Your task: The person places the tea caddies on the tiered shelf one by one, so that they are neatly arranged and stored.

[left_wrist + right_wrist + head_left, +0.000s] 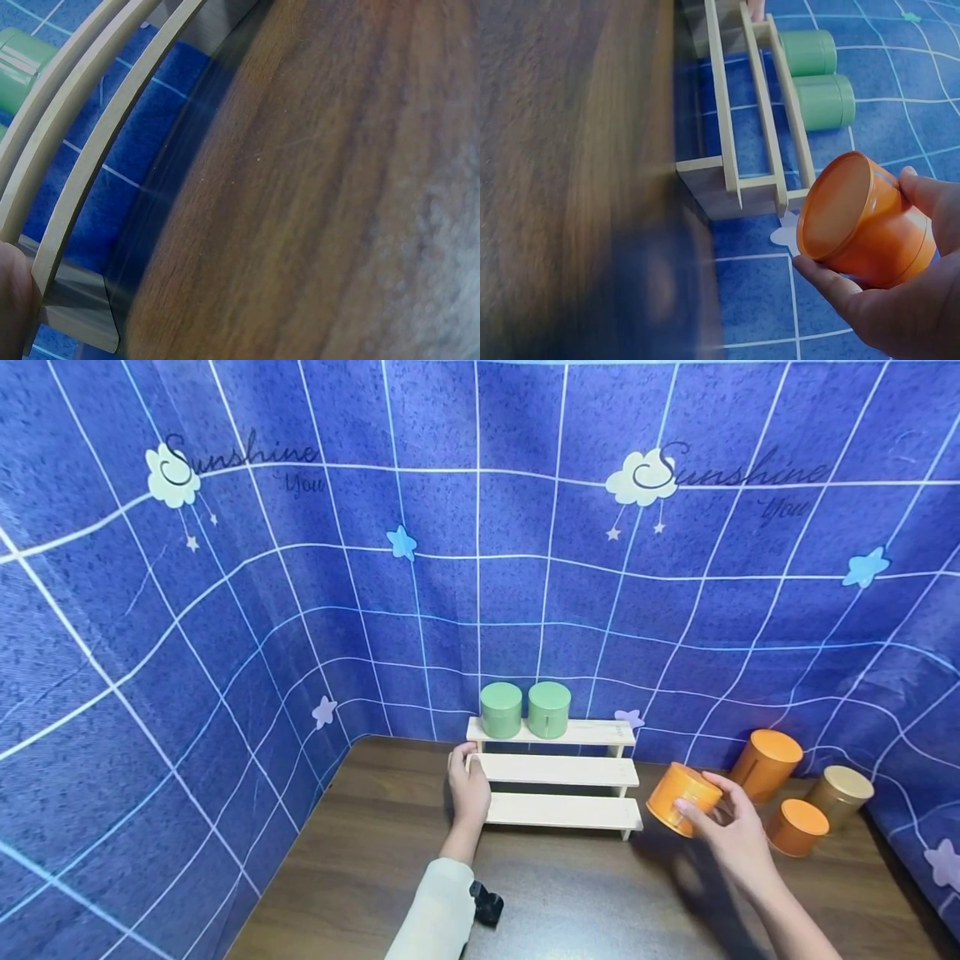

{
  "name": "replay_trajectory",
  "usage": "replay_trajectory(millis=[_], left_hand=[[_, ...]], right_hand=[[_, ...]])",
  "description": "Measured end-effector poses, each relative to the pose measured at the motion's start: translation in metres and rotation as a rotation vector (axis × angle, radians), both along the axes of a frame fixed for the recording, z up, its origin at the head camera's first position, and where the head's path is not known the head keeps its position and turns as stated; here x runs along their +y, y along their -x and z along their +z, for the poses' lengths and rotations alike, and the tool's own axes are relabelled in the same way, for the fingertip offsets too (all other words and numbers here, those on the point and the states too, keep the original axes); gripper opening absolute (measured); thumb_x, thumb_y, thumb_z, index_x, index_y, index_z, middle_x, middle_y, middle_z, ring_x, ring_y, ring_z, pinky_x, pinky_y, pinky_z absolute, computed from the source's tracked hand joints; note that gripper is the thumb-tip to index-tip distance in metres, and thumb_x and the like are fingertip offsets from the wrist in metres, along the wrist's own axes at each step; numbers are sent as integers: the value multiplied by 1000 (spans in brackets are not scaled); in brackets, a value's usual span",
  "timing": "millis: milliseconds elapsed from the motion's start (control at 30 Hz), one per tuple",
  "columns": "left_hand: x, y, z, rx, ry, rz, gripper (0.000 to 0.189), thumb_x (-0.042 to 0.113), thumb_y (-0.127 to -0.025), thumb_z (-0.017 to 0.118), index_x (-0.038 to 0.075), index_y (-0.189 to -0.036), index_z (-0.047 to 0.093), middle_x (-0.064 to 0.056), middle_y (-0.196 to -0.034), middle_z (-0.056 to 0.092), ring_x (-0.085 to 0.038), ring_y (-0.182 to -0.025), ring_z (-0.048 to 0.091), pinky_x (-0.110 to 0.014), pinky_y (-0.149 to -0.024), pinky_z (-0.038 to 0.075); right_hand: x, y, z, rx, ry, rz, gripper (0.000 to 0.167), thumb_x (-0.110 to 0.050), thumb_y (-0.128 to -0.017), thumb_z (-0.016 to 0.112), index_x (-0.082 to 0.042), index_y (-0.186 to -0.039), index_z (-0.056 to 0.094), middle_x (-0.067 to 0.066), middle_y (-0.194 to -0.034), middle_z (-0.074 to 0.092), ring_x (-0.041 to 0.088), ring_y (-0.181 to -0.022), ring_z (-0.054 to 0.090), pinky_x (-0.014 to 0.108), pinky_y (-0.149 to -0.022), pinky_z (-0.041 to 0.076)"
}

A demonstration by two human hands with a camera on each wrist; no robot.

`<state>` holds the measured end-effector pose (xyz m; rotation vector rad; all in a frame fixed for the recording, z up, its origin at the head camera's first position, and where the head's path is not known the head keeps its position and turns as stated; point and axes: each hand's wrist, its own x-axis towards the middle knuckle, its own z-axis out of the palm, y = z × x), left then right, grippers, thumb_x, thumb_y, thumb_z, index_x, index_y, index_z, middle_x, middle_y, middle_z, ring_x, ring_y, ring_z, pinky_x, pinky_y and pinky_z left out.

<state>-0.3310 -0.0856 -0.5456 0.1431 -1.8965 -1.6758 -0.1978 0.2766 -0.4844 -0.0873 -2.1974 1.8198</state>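
A wooden three-step display rack (558, 768) stands at the back of the table. My left hand (468, 787) grips its left end, and part of a finger shows against the rack's end in the left wrist view. Two green round canisters (501, 710) sit side by side on the top step, toward its left. To the right of the rack, my right hand (738, 839) holds an orange canister (678, 797), tilted and raised above the table. The right wrist view shows thumb and fingers on opposite sides of this orange canister (889, 232).
Right of my right hand stand a tall orange canister (767, 764), a short orange canister (798, 828) and a gold canister (842, 793). A blue patterned cloth (517, 585) hangs behind the brown wooden table (570, 902).
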Motion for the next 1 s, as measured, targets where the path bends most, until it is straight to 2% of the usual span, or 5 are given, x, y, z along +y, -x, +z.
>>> replay_trajectory(millis=[167, 433, 600, 833, 1000], left_hand=[[1, -1, -1, -2, 8, 7, 23, -4, -100, 53, 0, -119, 67, -20, -122, 64, -36, -131, 59, -53, -118, 44], [-1, 1, -3, -4, -3, 2, 22, -2, -101, 55, 2, -119, 67, -18, -122, 64, -34, -131, 60, -51, -118, 44], [-2, 4, -5, 2, -2, 5, 22, -2, -101, 54, 2, -118, 67, -18, -121, 64, -35, -131, 60, -52, -118, 44], [-2, 3, -4, 7, -5, 0, 22, -2, -101, 54, 1, -119, 67, -19, -121, 64, -35, -131, 60, -52, -116, 44], [-1, 2, -4, -1, -4, 0, 23, -2, -101, 54, 2, -119, 67, -19, -121, 64, -35, -131, 60, -52, -116, 44]], right_hand=[[-5, 4, -2, 32, -84, -28, 67, -8, -94, 79, -2, -150, 44, -33, -113, 60, -14, -100, 62, 10, -79, 57], [-14, 13, -1, 93, -82, -7, 69, -3, -90, 80, 2, -149, 45, -31, -115, 63, -12, -101, 65, 8, -84, 55], [-19, 17, 4, 83, -27, 39, 71, -4, -91, 80, 2, -150, 42, -30, -118, 63, -11, -101, 66, 14, -79, 60], [-26, 20, 5, 113, 115, 108, 68, 3, -91, 77, 2, -148, 42, -23, -121, 66, -7, -103, 70, 17, -79, 62], [-29, 24, 1, 160, 125, 135, 68, 8, -90, 76, 4, -148, 41, -21, -123, 67, -7, -106, 70, 17, -81, 62]])
